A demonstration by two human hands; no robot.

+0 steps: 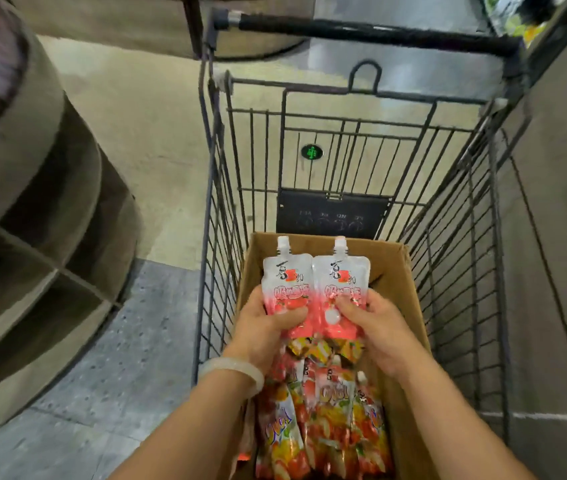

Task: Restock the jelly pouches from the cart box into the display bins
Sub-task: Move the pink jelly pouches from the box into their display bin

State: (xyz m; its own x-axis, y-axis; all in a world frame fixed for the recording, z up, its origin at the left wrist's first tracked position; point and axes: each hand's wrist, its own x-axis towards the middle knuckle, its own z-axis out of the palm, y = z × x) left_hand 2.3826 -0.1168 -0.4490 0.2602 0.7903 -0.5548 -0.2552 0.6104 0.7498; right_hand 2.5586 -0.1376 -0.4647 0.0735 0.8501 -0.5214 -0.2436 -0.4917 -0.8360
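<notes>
Jelly pouches (323, 427) lie in a loose heap in the near end of the cardboard box (403, 341), which stands inside the wire shopping cart (448, 188). They look soft and glossy, so I judge they will bend and slide against each other; a light squeeze is enough, and a hard one could stress the seams.

Just above the heap, the left hand (264, 327) grips the lower part of one pink-and-white pouch (287, 278), thumb across its front. The right hand (375, 327) grips the second pink-and-white pouch (342, 282) in the same way. The two pouches stand upright, side by side and touching, with their white spouts pointing away from the person. The lower body is a sensible place to hold, because the filling gives the fingers something to press; the spout neck is stiffer and would also serve. Each pouch seems light enough for one hand.

A pale bangle (237, 370) sits on the left wrist. Farther left, beside the cart, curved display bins (50, 258) stand on the floor, their divided compartments dark inside.
</notes>
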